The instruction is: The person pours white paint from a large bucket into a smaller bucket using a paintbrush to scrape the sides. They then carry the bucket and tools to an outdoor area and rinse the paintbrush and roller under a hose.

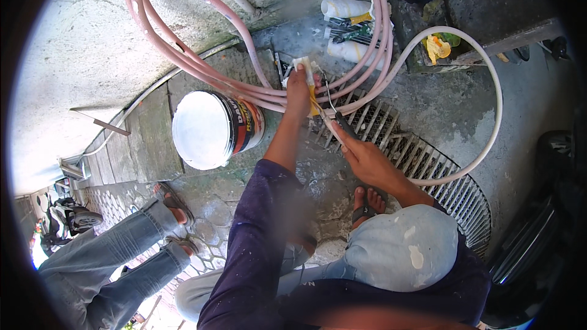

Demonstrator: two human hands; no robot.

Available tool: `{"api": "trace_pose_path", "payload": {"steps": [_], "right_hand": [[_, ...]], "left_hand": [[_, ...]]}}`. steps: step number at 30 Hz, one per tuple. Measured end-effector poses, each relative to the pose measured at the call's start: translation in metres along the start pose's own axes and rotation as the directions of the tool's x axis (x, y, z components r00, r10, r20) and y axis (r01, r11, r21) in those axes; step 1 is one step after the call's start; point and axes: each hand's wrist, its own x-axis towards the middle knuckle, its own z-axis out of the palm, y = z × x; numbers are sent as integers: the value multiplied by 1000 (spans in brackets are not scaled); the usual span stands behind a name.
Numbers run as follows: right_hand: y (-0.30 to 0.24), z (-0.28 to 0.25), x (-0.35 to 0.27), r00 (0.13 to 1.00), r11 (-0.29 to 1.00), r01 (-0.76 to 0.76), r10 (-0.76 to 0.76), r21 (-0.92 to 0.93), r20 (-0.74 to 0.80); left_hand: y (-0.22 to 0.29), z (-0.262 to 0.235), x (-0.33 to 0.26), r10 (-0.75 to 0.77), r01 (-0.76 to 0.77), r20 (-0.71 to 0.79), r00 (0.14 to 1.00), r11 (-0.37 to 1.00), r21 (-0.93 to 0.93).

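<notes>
My left hand [298,91] is closed around a small white paint roller [304,64], with the thumb pressed along it. A yellow strip [314,102] hangs below the roller, between my hands. My right hand [370,160] grips the dark handle [346,126] of the roller frame, whose thin bent wire [331,93] runs up toward the white roller. Whether the wire is inside the roller cannot be made out. Coils of pink hose [269,95] pass just behind both hands. Left of my left forearm is a paint bucket [247,123] with a white top.
A metal drain grate [428,162] curves along the right. Several wrapped rollers [347,8] lie against the back wall. Yellow crumpled material [437,49] rests on a ledge at right. Another person's legs in jeans [116,250] stand at lower left. A parked motorcycle [72,217] is farther off.
</notes>
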Motion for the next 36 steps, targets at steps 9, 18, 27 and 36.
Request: {"api": "trace_pose_path", "payload": {"steps": [9,18,27,36], "right_hand": [[-1,-1,1,1000,1000,6,-6,10,-3],[-5,-5,3,991,995,97,-98,-20,-93],[-20,-26,-5,999,993,-12,16,120,-36],[0,-9,8,997,996,-52,55,70,-50]], "left_hand": [[12,0,-9,-28,15,67,997,984,177],[43,8,5,-103,92,42,994,973,210],[77,7,14,473,-659,465,748,447,605],[-9,-35,-8,374,-503,420,827,156,850]]}}
